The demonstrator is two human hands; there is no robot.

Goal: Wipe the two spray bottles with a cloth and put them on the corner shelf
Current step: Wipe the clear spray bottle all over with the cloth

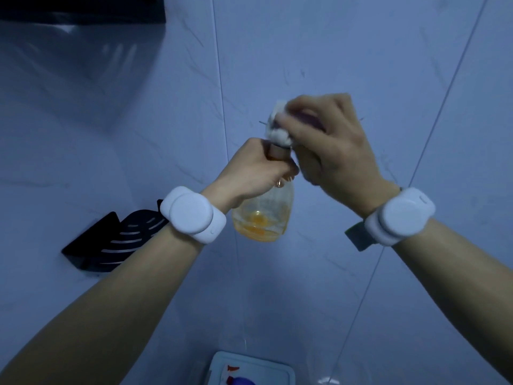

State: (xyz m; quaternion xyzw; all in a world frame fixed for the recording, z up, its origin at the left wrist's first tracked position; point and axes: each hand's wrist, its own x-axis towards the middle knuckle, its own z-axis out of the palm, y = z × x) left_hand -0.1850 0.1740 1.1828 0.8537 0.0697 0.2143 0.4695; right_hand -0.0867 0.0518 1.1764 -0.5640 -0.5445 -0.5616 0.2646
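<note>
The spray bottle point(262, 218), gripped at centre by the left hand point(249, 173), is judged mid-wipe under the cloth point(277, 129) clutched in the right hand point(333, 140), with the corner shelf point(116, 243) at eight o'clock unfilled.

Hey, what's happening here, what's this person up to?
A person is wiping a clear spray bottle that holds a little orange liquid. The left hand grips the bottle around its neck, while the right hand holds a bunched white cloth over the spray head at the top. The bottle is held up in front of the tiled wall and is not yet on the black corner shelf at the lower left.
</note>
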